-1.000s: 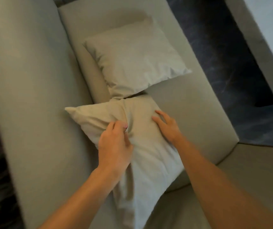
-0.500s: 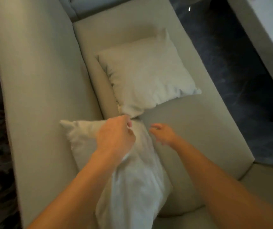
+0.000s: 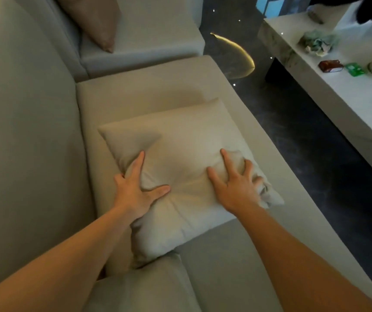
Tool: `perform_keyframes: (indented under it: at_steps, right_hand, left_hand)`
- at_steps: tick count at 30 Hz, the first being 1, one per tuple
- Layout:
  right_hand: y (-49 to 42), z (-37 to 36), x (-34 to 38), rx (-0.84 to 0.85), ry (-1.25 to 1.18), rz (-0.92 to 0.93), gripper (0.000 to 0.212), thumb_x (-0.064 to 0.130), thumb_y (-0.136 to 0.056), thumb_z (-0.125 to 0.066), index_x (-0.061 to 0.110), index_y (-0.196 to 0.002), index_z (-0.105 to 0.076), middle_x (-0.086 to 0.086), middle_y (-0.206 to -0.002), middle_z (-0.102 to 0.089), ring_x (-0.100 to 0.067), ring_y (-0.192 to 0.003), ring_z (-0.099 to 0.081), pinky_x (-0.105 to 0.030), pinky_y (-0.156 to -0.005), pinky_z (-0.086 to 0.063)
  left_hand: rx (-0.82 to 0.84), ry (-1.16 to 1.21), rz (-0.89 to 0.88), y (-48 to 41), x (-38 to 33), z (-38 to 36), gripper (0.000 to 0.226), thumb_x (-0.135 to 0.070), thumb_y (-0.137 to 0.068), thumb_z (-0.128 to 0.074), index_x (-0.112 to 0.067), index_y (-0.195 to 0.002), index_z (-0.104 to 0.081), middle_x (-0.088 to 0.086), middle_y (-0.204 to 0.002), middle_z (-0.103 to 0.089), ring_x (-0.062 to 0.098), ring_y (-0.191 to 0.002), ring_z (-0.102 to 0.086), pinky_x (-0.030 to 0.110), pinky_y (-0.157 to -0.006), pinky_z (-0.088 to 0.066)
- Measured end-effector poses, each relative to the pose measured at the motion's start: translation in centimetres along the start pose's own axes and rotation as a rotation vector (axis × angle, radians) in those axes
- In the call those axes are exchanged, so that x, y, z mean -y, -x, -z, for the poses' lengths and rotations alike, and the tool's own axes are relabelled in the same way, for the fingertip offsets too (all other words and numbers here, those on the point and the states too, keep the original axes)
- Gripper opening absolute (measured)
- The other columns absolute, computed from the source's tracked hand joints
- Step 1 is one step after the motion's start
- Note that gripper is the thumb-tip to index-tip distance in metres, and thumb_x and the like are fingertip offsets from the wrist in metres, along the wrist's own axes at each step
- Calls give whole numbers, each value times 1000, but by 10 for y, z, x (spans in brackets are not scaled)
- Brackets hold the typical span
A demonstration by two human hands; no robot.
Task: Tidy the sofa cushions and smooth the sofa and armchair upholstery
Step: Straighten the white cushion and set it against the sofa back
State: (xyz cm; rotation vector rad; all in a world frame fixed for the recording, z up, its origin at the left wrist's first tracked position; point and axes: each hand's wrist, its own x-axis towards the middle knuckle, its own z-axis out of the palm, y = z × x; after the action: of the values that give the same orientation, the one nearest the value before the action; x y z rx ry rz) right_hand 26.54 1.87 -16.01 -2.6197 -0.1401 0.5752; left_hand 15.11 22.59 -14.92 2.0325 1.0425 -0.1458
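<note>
A pale beige cushion [image 3: 180,154] lies flat on the beige sofa seat [image 3: 149,91]. My left hand [image 3: 135,188] grips its left edge, thumb and forefinger spread on top and the other fingers tucked around the side. My right hand [image 3: 234,183] presses on its right part, fingers dug into bunched fabric near the right corner. A fold of pale fabric [image 3: 270,197] shows under that corner; I cannot tell whether it is a second cushion. The sofa backrest [image 3: 27,131] rises on the left.
A brown cushion [image 3: 92,19] leans on the adjoining seat section [image 3: 158,37] at the back. A white low table [image 3: 338,104] with small packets and a white pot stands to the right across a strip of dark glossy floor [image 3: 281,113]. Another seat cushion [image 3: 146,287] lies near me.
The near cushion that my left hand pinched and lifted no longer lies apart. Only one flat cushion shows, with both hands on it. My view has shifted forward along the sofa.
</note>
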Motion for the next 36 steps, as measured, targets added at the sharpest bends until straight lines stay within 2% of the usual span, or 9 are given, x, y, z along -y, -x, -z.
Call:
perform_keyframes:
  at_steps: [6, 10, 15, 17, 20, 23, 26, 30, 36]
  right_hand:
    - [-1, 26, 14, 17, 24, -62, 65, 82, -79, -32, 69, -138, -7, -10, -156, -17, -51, -133, -26, -64, -108, -24]
    - [5, 44, 45, 145, -204, -146, 66, 66, -90, -45, 49, -150, -22, -24, -154, -34, -44, -138, -35, -49, -117, -26]
    - [40, 37, 157, 277, -636, -107, 57, 56, -95, -45, 19, -138, -55, -9, -148, -50, -31, -133, -46, -46, -112, -37]
    - [63, 17, 211, 399, -701, -57, 62, 59, -96, -40, 18, -141, -51, -7, -152, -46, -28, -137, -43, -44, -112, -36]
    - [96, -25, 262, 551, -758, -46, 67, 67, -96, -21, 35, -155, -21, -5, -166, -17, -30, -148, -25, -42, -111, -31]
    - [112, -33, 263, 583, -801, -129, 64, 69, -95, -19, 46, -154, -10, 3, -165, -18, -30, -145, -28, -56, -110, -36]
    - [124, -16, 251, 626, -863, -125, 58, 61, -99, -26, 42, -154, -20, 8, -161, -28, -23, -141, -33, -47, -99, -42]
    - [155, 15, 231, 621, -814, 41, 50, 47, -100, -45, 41, -149, -36, 13, -153, -35, -23, -139, -36, -49, -105, -44]
    - [221, 68, 157, 499, -551, 217, 20, 20, -95, -54, 25, -110, -66, -15, -116, -67, -30, -102, -65, -45, -87, -55]
  left_hand:
    - [-70, 2, -57, 15, -43, 23, 93, -40, -63, -87, -39, -143, -38, 12, -138, -33, 35, -124, -42, 38, -105, -35]
    - [-184, -205, -316, 37, -110, 85, 66, -30, -72, -76, -31, -133, -52, 10, -130, -43, 33, -119, -48, 35, -101, -42]
    - [-369, -605, -303, 50, -166, 183, 49, -27, -77, -64, -14, -124, -56, 13, -130, -40, 44, -117, -45, 45, -93, -43]
    - [-388, -667, -273, 46, -148, 210, 45, -29, -82, -62, -16, -125, -56, 14, -134, -39, 43, -122, -40, 46, -96, -41]
    - [-193, -742, -250, 44, -90, 230, 54, -45, -90, -51, -32, -142, -39, 9, -156, -21, 38, -137, -23, 47, -109, -31]
    - [-202, -678, -334, 44, -49, 225, 58, -52, -94, -41, -45, -147, -20, -1, -164, 0, 36, -134, -19, 46, -108, -28]
    - [-252, -552, -375, 47, -45, 215, 57, -47, -95, -41, -42, -148, -21, 0, -164, -3, 33, -135, -21, 45, -106, -29]
    - [-231, -300, -368, 75, -35, 207, 56, -36, -95, -46, -35, -148, -29, 5, -163, -8, 27, -145, -16, 43, -114, -26]
    - [-306, -201, -231, 175, 3, 202, 39, -25, -101, -40, -18, -138, -52, 15, -145, -49, 35, -130, -46, 36, -104, -36]
